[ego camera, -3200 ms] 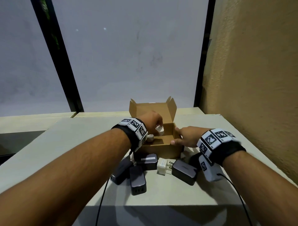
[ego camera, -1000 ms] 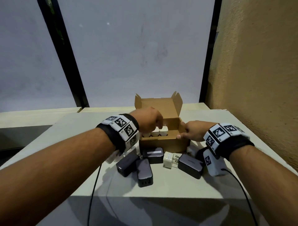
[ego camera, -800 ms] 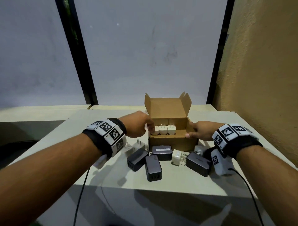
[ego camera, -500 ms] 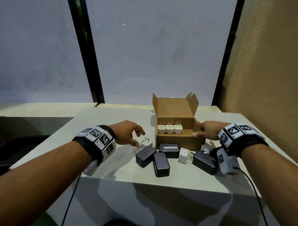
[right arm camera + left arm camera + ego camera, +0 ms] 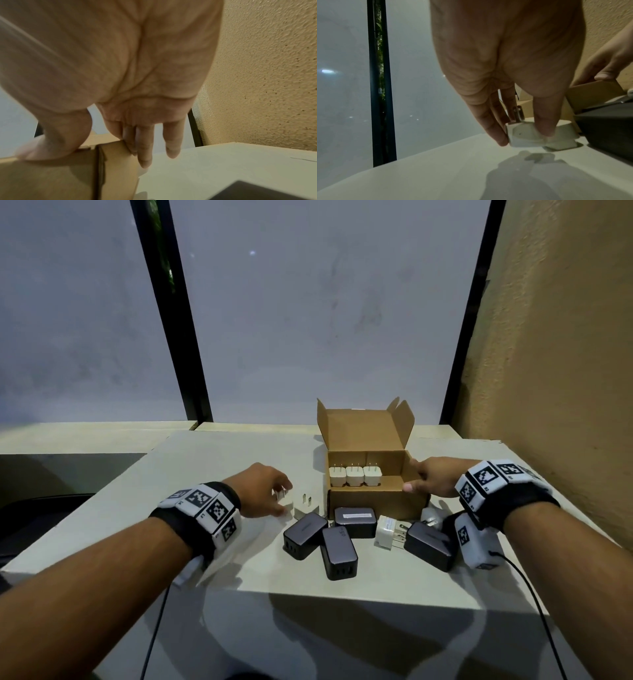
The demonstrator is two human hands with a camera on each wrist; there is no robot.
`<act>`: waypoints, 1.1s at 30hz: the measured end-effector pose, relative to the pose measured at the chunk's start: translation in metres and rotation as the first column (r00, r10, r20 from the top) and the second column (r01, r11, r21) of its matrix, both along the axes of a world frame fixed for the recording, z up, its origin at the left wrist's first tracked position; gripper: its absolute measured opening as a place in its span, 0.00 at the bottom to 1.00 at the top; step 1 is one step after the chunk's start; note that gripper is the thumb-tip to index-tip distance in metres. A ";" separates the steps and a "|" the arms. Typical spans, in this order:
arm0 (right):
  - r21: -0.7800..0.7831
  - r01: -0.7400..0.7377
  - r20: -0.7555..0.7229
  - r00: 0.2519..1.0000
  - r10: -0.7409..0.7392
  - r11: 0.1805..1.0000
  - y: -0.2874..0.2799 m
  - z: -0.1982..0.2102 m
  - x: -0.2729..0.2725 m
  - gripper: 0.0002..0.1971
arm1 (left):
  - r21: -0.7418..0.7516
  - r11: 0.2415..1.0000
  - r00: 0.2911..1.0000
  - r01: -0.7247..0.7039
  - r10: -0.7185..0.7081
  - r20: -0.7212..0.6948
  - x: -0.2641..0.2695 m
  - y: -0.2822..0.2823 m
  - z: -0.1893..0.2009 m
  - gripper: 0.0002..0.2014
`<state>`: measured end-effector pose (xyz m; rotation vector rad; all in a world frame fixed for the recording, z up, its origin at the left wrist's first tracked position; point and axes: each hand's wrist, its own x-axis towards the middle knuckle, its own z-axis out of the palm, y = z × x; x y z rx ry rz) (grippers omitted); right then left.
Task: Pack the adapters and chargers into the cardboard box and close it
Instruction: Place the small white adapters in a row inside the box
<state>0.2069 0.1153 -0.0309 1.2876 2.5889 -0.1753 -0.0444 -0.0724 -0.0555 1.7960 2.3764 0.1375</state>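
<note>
While right hand steadies box, left hand pinches adapter.

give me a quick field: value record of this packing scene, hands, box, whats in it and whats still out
left hand: pinches a white adapter on the table
right hand: grips the right front corner of the cardboard box
box lid: open, standing up at the back
in box: three white adapters in a row, prongs up
still out: four dark chargers and several white adapters in front of the box
</note>
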 end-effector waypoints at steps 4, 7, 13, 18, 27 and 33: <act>-0.008 -0.007 -0.003 1.000 0.007 1.000 0.000 0.000 0.001 0.35 | 0.197 0.980 0.999 0.008 -0.014 0.031 0.001 0.012 0.020 0.24; -0.009 -0.013 -0.019 1.000 0.013 1.000 0.000 0.000 0.003 0.35 | 0.308 0.951 0.998 0.034 -0.046 0.033 0.010 0.026 0.034 0.23; -0.012 -0.029 -0.039 0.999 0.028 1.000 0.001 -0.002 0.005 0.33 | 0.337 0.929 0.987 0.152 -0.161 -0.003 0.039 0.062 0.043 0.22; -0.016 -0.042 -0.043 0.998 0.041 0.999 0.005 -0.005 0.004 0.32 | 0.318 0.934 0.981 0.161 -0.186 0.050 0.066 0.088 0.036 0.26; -0.029 -0.057 -0.076 0.996 0.054 0.998 0.012 -0.005 0.006 0.32 | 0.220 0.954 0.979 0.203 -0.201 -0.032 0.093 0.131 0.027 0.25; -0.034 -0.088 -0.106 0.991 0.084 0.996 0.015 -0.005 0.008 0.30 | 0.147 0.963 0.972 0.226 -0.214 -0.094 0.108 0.159 0.023 0.23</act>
